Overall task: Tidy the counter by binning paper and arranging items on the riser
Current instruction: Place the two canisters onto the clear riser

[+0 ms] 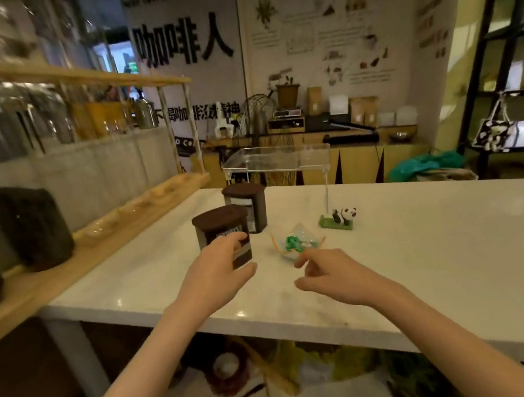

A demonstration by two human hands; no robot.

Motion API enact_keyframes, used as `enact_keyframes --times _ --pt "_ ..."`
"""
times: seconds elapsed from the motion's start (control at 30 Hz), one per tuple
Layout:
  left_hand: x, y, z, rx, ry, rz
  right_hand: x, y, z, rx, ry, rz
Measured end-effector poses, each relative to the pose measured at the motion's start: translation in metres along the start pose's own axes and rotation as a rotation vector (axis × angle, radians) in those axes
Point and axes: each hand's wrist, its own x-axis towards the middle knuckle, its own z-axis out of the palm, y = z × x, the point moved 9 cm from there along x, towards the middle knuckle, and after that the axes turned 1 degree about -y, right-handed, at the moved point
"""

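Your left hand (216,270) is wrapped partway around the near jar (222,234), fingers across its label and thumb toward you, but you cannot tell from here whether the grip has closed firm or is only resting on it. That jar looks stiff and smooth-sided with a dark lid, likely light to moderate in weight; take it around the body below the lid, since the sides may be slick and the lid might lift off if you carry by it. There are two such jars: the second jar (248,206) stands just behind and to the right of the first, near the clear riser (277,158) at the far edge of the white table (426,260). Moving right, one crinkly wrapper (297,243) with green print and orange strands lies on the table between the jars and the panda; it should be feather-light, soft and likely to crumple, so pinch it anywhere. Your right hand (326,276) hovers just short of it, loosely curled with forefinger out, holding nothing. Further right sits one panda figurine (342,216) on a green base, small and probably brittle; lift it by the base. The riser's top is bare.
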Motion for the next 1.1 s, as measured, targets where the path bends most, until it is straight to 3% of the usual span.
enact_keyframes --times 0.23,0.4,0.67,0.9,1.1 --pt "0.03 -0.073 -0.025 -0.047 0.258 -0.167 0.085 -0.021 0.008 0.1 0.029 -0.049" --pt "0.066 -0.125 0.002 -0.198 0.017 -0.324 0.133 -0.019 0.019 0.096 -0.068 -0.01" --pt "0.102 -0.14 0.024 -0.425 -0.28 -0.162 0.173 -0.026 0.028 0.163 -0.229 -0.105" --pt "0.131 -0.145 0.017 -0.427 -0.326 -0.139 0.202 -0.024 0.011 0.17 -0.22 -0.165" --pt "0.183 -0.122 -0.021 -0.502 -0.291 -0.048 0.229 -0.041 -0.049 0.209 -0.139 -0.211"
